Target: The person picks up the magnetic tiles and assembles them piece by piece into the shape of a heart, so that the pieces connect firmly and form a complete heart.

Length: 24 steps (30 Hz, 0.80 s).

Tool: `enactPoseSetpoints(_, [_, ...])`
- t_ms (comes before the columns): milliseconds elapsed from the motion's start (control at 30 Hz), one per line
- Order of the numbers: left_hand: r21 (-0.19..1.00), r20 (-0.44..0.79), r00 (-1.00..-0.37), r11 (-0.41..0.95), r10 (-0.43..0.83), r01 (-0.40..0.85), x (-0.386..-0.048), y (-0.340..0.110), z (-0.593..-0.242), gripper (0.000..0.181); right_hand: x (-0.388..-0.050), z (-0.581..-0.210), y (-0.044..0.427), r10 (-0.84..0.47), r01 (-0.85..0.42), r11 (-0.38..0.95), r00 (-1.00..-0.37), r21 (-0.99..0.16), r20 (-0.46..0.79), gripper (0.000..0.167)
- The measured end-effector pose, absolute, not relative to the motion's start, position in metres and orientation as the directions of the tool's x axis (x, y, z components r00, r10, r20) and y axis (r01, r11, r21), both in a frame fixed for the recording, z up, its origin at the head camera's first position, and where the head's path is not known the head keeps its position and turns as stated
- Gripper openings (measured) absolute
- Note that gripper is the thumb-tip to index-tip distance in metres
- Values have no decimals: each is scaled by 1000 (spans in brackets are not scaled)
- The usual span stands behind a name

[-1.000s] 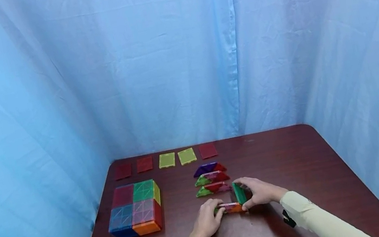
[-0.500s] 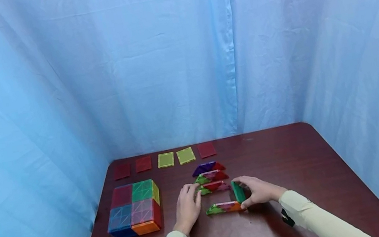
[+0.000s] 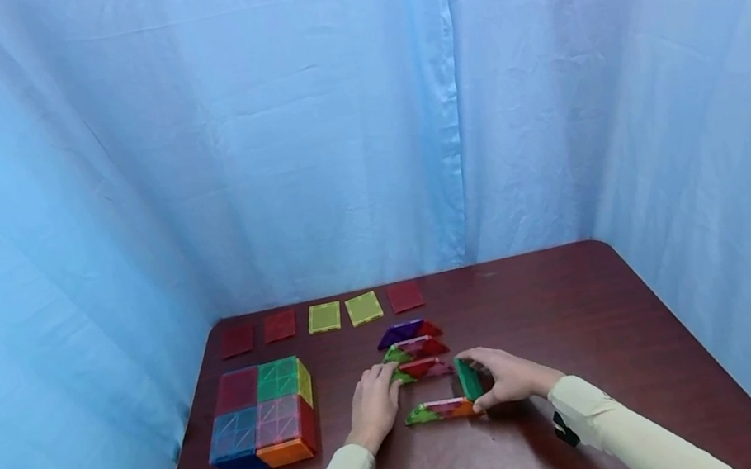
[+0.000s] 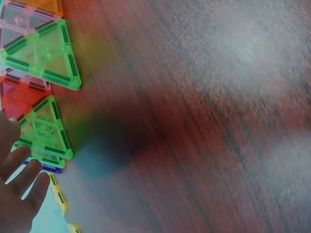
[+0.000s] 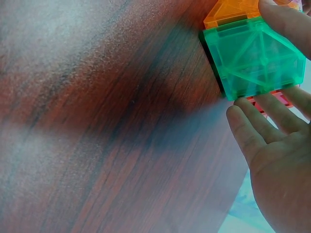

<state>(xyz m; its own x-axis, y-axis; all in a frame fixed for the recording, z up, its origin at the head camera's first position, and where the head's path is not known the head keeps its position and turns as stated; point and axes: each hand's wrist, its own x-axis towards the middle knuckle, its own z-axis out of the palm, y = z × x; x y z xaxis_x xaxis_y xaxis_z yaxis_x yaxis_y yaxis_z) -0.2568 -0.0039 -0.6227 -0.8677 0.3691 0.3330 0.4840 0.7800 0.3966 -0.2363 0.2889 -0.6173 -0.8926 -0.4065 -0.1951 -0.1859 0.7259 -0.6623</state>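
Note:
In the head view, my right hand (image 3: 509, 375) grips an upright green square magnetic tile (image 3: 470, 379) between thumb and fingers. The tile's near edge meets the right end of a green, pink and orange strip of triangle tiles (image 3: 440, 411). My left hand (image 3: 374, 406) is at the left end of another triangle-tile strip (image 3: 424, 369), green, red and pink, thumb on the near side and fingers on the far side. In the left wrist view, the thumb overlaps that strip's red triangle (image 4: 23, 97). The right wrist view shows the green tile from its outer face.
Two more strips, one green, pink and red (image 3: 417, 349) and one purple and red (image 3: 408, 333), stand behind. A multicoloured tile block (image 3: 260, 418) sits at the left. Red and yellow square tiles (image 3: 324, 317) lie flat along the table's (image 3: 554, 304) back edge.
My left hand has let go of the near strip and moved left and back to the green, red and pink strip. My right hand keeps its grip on the green tile.

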Motion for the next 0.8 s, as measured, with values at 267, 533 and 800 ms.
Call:
enactPoseSetpoints(267, [339, 407, -836, 789, 368, 512, -261, 5, -629, 14, -236, -616, 289, -410, -181, 719, -890, -672, -199, 92])
enactPoseSetpoints(533, [292, 452, -799, 781, 396, 552, -260, 15, -629, 8, -236, -617, 289, -406, -181, 717, -893, -673, -192, 90])
enactPoseSetpoints(800, [288, 437, -801, 780, 409, 556, -258, 24, -628, 6, -236, -617, 289, -411, -178, 691, -894, -701, -177, 91])
